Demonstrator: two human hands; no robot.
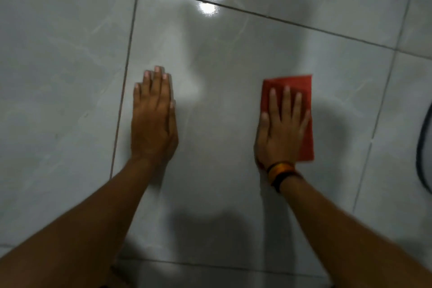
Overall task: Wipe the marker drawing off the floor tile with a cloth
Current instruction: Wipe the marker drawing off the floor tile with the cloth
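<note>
Pressing a folded red rectangular cloth [301, 100] flat against a glossy pale-grey ceramic floor tile [222, 65], a person kneels over the floor with both bare arms stretched forward. The right hand [280, 131] lies palm-down on the cloth, fingers [286, 100] spread and extended, not curled round the fabric; it pins the cloth by pressure alone, with the far edge and the right edge of the cloth showing beyond the hand. The left hand [153, 124] rests open and flat on the bare tile, well apart from the cloth, fingers together, holding nothing and apparently bracing the body. A braided orange-and-black wristband [281, 172] circles the right wrist.

No marker drawing is visible on the tile; whether it lies under the cloth, is washed out by the reflected ceiling light [209, 1], or is already gone cannot be told. The likely risks: since the cloth is only pinned, a quick stroke could let it slip or bunch under the palm; the shiny tile could let the bracing hand slide; and glare and shadow could hide faint ink, leaving traces behind.
</note>
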